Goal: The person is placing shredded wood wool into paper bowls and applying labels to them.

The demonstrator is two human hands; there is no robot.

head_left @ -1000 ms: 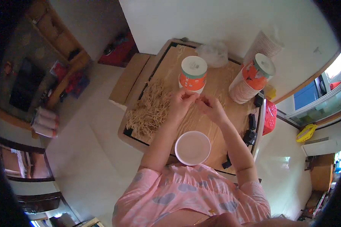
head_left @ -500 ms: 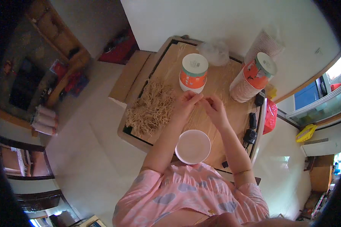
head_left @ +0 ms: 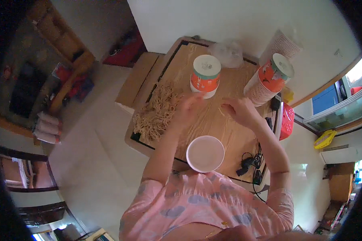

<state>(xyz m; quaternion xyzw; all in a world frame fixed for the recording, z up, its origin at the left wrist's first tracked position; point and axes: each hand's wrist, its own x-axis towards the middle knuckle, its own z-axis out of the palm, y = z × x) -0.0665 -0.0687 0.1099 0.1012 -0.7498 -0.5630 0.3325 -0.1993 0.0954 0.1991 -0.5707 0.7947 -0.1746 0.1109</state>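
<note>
My left hand [head_left: 190,105] is smeared by motion at the right edge of a heap of tan strings [head_left: 153,114]; its fingers cannot be made out. My right hand [head_left: 238,111] is held over the middle of the wooden table, fingers curled together, with what looks like a thin pale strand [head_left: 221,110] at the fingertips. Just beyond the hands, an orange, green and white paper tub [head_left: 205,83] stands bottom up. Close to my body is a white round paper tub [head_left: 205,154], its open mouth facing up.
A tall stack of nested paper tubs [head_left: 264,84] leans at the table's far right, beside another white stack [head_left: 283,44]. A clear plastic bag [head_left: 228,54] lies at the back. Black cables with adapters [head_left: 251,162] lie near the right edge. A cardboard box [head_left: 138,80] adjoins the table's left side.
My hands, close together before, have moved apart: the left toward the string heap, the right to the right. The black cables by my right forearm are now more exposed.
</note>
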